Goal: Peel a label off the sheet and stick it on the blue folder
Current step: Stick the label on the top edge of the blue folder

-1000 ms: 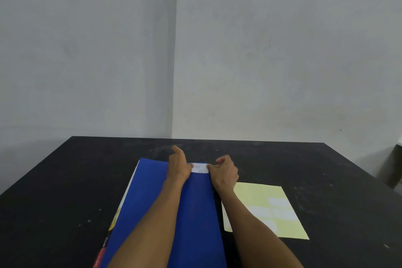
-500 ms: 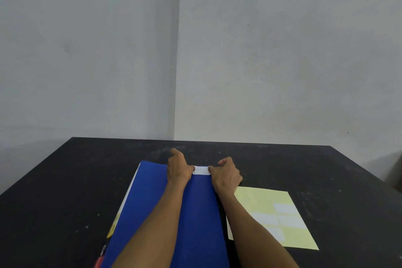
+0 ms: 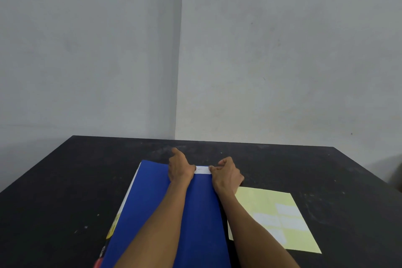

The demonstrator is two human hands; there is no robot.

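Note:
A blue folder (image 3: 152, 200) lies lengthwise on the black table (image 3: 65, 180), running from the near edge toward the middle. A small white label (image 3: 203, 170) lies flat at the folder's far edge. My left hand (image 3: 179, 168) rests on the folder with its thumb on the label's left end. My right hand (image 3: 226, 175) presses fingertips on the label's right end. To the right lies the pale yellow label sheet (image 3: 272, 217), with a few white labels on it.
Under the folder's left side, white and yellow page edges and a red corner (image 3: 113, 230) stick out. Grey walls meet in a corner behind the table. A dark object (image 3: 398, 178) sits past the table's right edge.
Both hands stay on the label's ends, with only slight finger shifts. The camera has tilted a little, so the folder and sheet sit slightly lower and further right in view.

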